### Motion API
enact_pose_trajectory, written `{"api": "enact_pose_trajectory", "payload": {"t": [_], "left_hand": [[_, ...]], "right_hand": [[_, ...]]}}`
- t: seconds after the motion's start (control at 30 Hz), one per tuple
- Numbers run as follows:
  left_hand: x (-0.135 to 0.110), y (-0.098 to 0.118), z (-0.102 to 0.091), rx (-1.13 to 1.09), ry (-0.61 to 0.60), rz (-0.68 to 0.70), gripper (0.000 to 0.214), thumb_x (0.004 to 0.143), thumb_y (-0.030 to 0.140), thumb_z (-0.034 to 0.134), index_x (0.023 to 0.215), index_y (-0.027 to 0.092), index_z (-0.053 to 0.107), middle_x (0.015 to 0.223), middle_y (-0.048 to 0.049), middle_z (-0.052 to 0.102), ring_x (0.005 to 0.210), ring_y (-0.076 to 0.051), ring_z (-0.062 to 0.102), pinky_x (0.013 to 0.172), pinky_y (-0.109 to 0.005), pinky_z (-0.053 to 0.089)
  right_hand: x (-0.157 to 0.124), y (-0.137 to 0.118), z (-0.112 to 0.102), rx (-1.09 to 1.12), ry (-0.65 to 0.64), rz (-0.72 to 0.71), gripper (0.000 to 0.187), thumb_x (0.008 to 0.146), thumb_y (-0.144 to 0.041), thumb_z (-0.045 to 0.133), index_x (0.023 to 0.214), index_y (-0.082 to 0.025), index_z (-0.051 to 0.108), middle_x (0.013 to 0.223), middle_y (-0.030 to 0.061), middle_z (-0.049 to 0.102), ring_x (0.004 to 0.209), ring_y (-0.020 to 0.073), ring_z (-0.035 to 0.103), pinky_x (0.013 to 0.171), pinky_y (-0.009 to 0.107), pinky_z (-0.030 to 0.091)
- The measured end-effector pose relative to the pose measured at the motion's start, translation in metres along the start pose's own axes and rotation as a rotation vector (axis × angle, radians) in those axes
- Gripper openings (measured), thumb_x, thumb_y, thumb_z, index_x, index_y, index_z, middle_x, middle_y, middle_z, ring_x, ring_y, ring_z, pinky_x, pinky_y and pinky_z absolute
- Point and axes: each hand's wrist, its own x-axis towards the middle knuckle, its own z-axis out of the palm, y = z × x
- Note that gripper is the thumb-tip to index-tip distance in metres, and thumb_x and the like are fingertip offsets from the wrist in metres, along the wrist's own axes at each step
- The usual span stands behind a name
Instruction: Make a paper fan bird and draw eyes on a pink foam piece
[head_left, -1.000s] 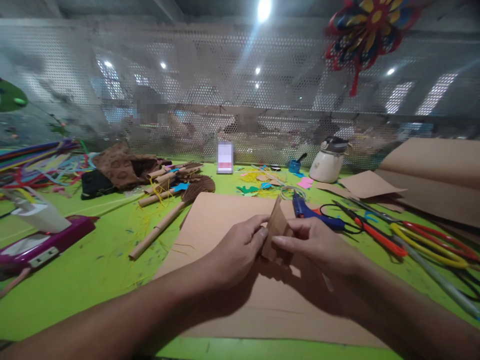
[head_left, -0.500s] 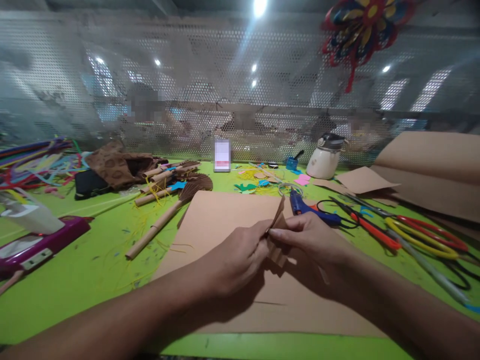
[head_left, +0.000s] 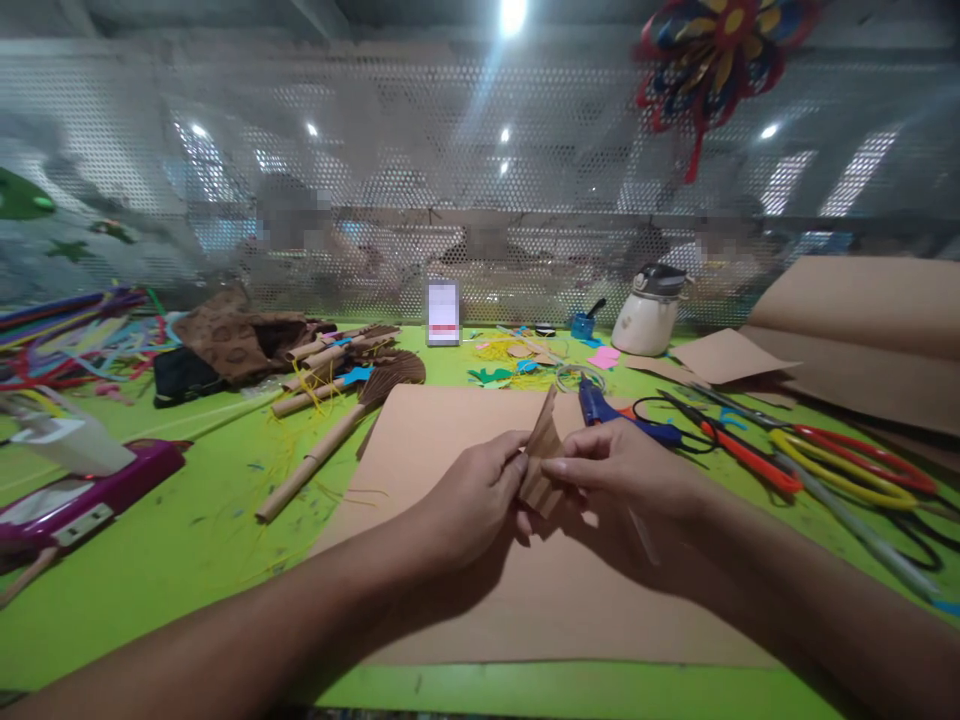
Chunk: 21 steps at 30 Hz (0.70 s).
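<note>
A craft workshop was suggested: the green bench (head_left: pixel 135 560) was strewn with yellow shreds (head_left: pixel 491 350) near its far edge, a glue gun (head_left: pixel 592 402) and scissors (head_left: pixel 840 452) were laid toward its right side, and its far edge was bordered by a perforated screen (head_left: pixel 420 130).

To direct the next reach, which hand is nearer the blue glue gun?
Right. The right hand is just on the near side of the blue glue gun; the left hand is farther off, toward the near left, beyond the folded brown paper both hands hold.
</note>
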Motion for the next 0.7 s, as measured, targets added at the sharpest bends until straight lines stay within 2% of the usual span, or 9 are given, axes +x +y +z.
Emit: {"api": "enact_pose_trajectory", "payload": {"t": [0.17, 0.37, 0.47, 0.6, 0.7], "left_hand": [[-0.002, 0.0, -0.002, -0.032, -0.06, -0.032, 0.029, 0.096, 0.036, 0.044, 0.099, 0.013, 0.061, 0.085, -0.0082, 0.062, 0.069, -0.016, 0.057, 0.064, -0.028, 0.045], [-0.006, 0.001, -0.002, -0.01, -0.067, 0.011, 0.029, 0.096, 0.033, 0.043, 0.094, 0.012, 0.062, 0.084, -0.0091, 0.062, 0.071, -0.017, 0.055, 0.067, -0.029, 0.044], [-0.006, 0.0, 0.0, -0.021, -0.063, 0.028, 0.029, 0.097, 0.032, 0.039, 0.09, 0.013, 0.06, 0.083, -0.0083, 0.061, 0.074, -0.016, 0.056, 0.069, -0.03, 0.044], [-0.002, -0.003, 0.002, -0.034, -0.064, 0.002, 0.023, 0.096, 0.03, 0.042, 0.096, 0.013, 0.058, 0.082, -0.0076, 0.061, 0.07, -0.016, 0.058, 0.063, -0.028, 0.047], [0.0, -0.003, 0.001, -0.03, -0.04, -0.032, 0.026, 0.095, 0.033, 0.043, 0.099, 0.011, 0.056, 0.072, -0.0063, 0.06, 0.059, -0.016, 0.058, 0.056, -0.029, 0.049]], "right_hand": [[0.001, 0.002, 0.004, 0.065, -0.078, -0.065, 0.033, 0.077, -0.046, 0.068, 0.068, -0.015, 0.07, 0.062, 0.0028, 0.066, 0.055, 0.0107, 0.055, 0.057, 0.026, 0.039], [0.002, 0.007, 0.01, 0.101, 0.05, -0.011, 0.039, 0.072, -0.051, 0.072, 0.057, -0.015, 0.065, 0.051, 0.0013, 0.06, 0.048, 0.0096, 0.05, 0.049, 0.025, 0.035], [0.003, 0.009, 0.013, 0.159, 0.044, 0.018, 0.041, 0.07, -0.052, 0.073, 0.057, -0.014, 0.064, 0.051, 0.0022, 0.06, 0.048, 0.0103, 0.051, 0.05, 0.025, 0.036], [0.001, 0.007, 0.017, 0.192, -0.004, -0.007, 0.04, 0.077, -0.049, 0.067, 0.063, -0.012, 0.068, 0.057, 0.0066, 0.066, 0.05, 0.011, 0.053, 0.052, 0.026, 0.037], [0.0, 0.005, 0.019, 0.203, -0.038, -0.049, 0.036, 0.081, -0.044, 0.064, 0.067, -0.012, 0.068, 0.057, 0.0067, 0.067, 0.052, 0.0133, 0.059, 0.052, 0.027, 0.038]]}}
